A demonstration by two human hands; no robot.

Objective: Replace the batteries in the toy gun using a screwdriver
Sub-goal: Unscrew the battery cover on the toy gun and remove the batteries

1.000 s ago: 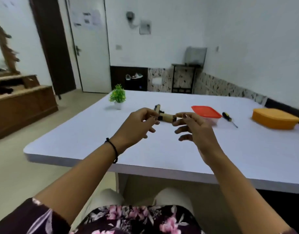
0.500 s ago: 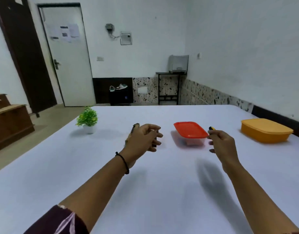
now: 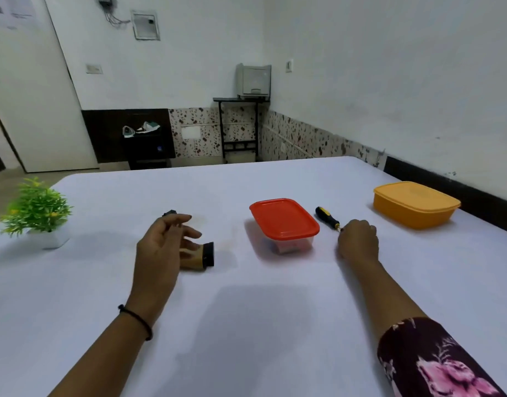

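Observation:
The toy gun [image 3: 202, 255], tan with a black end, lies on the white table [image 3: 246, 325] left of centre. My left hand [image 3: 160, 250] hovers over it with fingers spread; the lower fingers touch its tan body and hide most of it. The screwdriver [image 3: 326, 216], with a black and yellow handle, lies right of a red-lidded box. My right hand [image 3: 358, 242] has its fingers curled on the screwdriver's metal shaft, which they hide.
A clear box with a red lid [image 3: 283, 220] stands between my hands, something inside it. An orange lidded box [image 3: 415, 204] sits at the far right near the wall. A small potted plant [image 3: 36, 210] stands at the left edge.
My left hand has lowered the toy gun onto the table and loosened its fingers. My right hand has let go of the gun, moved right and closed on the screwdriver's shaft.

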